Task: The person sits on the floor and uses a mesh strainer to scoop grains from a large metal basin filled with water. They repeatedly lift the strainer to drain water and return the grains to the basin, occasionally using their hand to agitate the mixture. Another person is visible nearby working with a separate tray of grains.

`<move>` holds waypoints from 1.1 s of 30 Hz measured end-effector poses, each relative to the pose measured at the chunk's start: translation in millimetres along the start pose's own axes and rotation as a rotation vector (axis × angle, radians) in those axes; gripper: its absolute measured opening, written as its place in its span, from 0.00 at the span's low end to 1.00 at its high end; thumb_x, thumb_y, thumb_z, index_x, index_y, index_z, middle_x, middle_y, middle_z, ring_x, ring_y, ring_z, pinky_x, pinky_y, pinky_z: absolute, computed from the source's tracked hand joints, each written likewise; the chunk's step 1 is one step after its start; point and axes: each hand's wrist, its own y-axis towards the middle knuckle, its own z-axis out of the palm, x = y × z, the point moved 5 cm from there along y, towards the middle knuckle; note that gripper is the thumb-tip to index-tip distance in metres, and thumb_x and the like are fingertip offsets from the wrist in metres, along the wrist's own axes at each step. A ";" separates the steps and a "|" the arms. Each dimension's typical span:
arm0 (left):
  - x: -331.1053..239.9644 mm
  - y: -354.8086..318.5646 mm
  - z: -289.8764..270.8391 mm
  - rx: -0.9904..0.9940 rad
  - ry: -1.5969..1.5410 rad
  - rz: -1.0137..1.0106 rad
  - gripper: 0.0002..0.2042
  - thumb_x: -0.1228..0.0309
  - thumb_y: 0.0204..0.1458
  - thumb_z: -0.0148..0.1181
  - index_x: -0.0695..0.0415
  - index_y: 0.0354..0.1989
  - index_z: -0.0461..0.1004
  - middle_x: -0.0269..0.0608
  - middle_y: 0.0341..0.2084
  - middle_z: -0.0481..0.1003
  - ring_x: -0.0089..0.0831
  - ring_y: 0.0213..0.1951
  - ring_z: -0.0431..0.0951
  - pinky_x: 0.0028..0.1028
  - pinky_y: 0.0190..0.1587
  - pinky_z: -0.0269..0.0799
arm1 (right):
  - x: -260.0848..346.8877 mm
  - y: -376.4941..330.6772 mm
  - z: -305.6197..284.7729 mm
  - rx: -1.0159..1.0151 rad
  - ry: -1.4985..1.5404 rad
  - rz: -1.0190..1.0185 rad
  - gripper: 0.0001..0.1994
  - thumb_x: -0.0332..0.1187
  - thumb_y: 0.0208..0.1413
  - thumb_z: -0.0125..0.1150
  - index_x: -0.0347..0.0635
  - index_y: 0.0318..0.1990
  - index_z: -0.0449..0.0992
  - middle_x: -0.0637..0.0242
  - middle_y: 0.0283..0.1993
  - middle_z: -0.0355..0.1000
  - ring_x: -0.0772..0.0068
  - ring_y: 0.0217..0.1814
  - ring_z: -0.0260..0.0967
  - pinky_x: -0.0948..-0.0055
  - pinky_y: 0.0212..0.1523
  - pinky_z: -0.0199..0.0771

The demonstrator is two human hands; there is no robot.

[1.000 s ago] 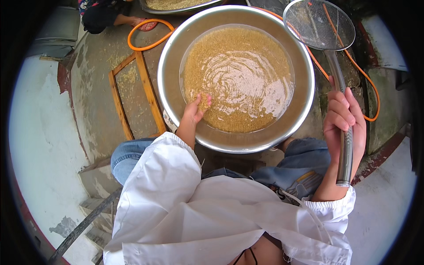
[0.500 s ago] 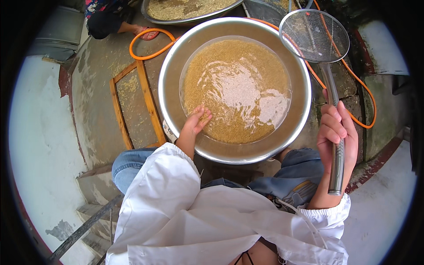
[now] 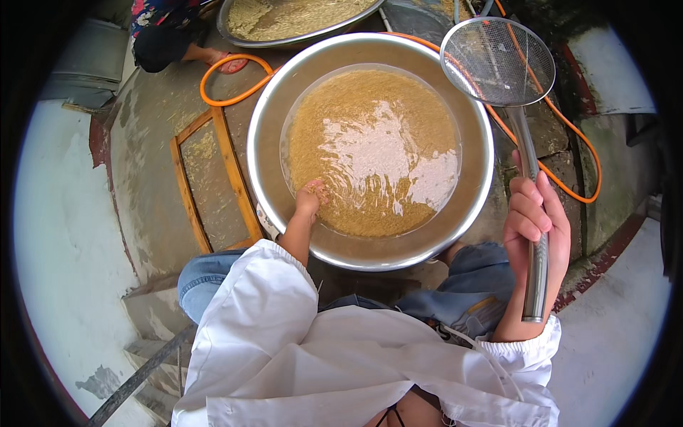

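A wide metal basin stands in front of me, holding golden grain under shiny, rippled water. At its near left side, my left hand is at the water's surface with its fingers loosely apart. Some grains cling to the fingers, and the fingertips are partly hidden in the wet grain. On the right, my right hand is closed around the handle of a round mesh skimmer. The skimmer's mesh bowl is held up past the basin's far right rim, with nothing visible in it.
Behind the basin is another wide pan of pale grain. An orange hose loops at the left and runs behind to the right. A wooden frame lies left of the basin. Another person's foot is at the far left.
My left hand has shifted slightly left, and its fingers now sit lower in the wet grain. Ripples on the water have changed shape. My right hand still holds the skimmer.
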 end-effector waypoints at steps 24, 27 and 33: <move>-69.2 45.0 178.0 0.646 1.890 0.410 0.36 0.47 0.48 0.55 0.37 0.65 0.49 0.37 0.67 0.44 0.37 0.67 0.43 0.49 0.66 0.38 | 18.7 27.5 0.1 -0.181 0.161 -0.139 0.29 0.34 0.66 0.32 0.43 0.67 0.26 0.65 0.29 0.54 0.79 0.17 0.56 0.76 0.14 0.63; -100.3 63.3 128.3 0.393 1.729 0.257 0.35 0.51 0.45 0.60 0.36 0.64 0.53 0.37 0.67 0.45 0.37 0.67 0.45 0.48 0.65 0.42 | 16.6 31.4 1.4 -0.166 0.174 -0.118 0.29 0.34 0.66 0.32 0.44 0.67 0.25 0.65 0.29 0.54 0.78 0.18 0.56 0.76 0.14 0.63; -63.2 53.6 75.5 -0.003 1.645 0.212 0.41 0.49 0.41 0.63 0.47 0.64 0.54 0.44 0.66 0.43 0.49 0.67 0.38 0.54 0.62 0.44 | 15.5 24.2 1.0 -0.163 0.210 -0.130 0.29 0.34 0.66 0.32 0.43 0.67 0.25 0.64 0.29 0.54 0.78 0.18 0.56 0.76 0.14 0.63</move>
